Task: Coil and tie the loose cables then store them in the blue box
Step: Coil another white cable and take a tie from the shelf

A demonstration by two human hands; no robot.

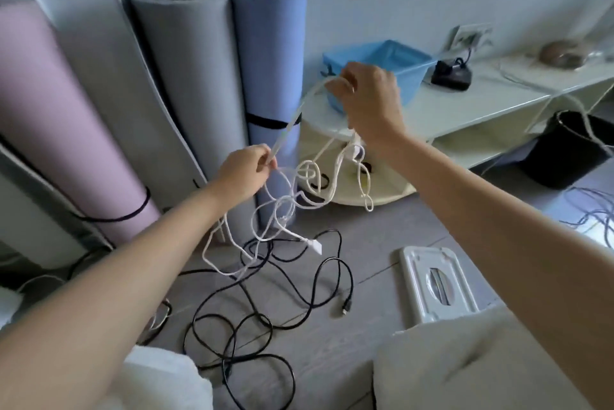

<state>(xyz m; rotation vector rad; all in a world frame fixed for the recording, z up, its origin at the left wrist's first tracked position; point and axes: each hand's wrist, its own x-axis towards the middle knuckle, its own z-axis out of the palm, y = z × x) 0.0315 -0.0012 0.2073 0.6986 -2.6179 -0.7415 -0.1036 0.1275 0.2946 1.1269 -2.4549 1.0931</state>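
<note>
Fingers (265, 160) of the left hand (246, 170) are curled tight and pinch the white cable (292, 207). The same cable is pinched by the right hand (365, 100), higher up, at about two o'clock from the left hand. A straight bit of cable is pulled tight between the two hands. Below them the rest of the white cable hangs in messy loops and knots, and its flat white plug is seen near the floor.

A black cable (299, 283) is spread in loose loops on the grey floor at six o'clock from the hands. It is not held by anything. More thin cables are seen far out at three o'clock on the floor.

The blue box (392, 57) is set on a low pale shelf (465, 104), just behind the right hand, at one o'clock. No cable can be seen in it from here.

The step in hand looks like this: the white cable is being pulled out straight so the knots can be undone. No coil is made yet. Next, the hanging loops likely need to be shaken or picked free, one by one. Then even rings can be wound and tied. Care is needed so the knots are not pulled tighter.
</note>
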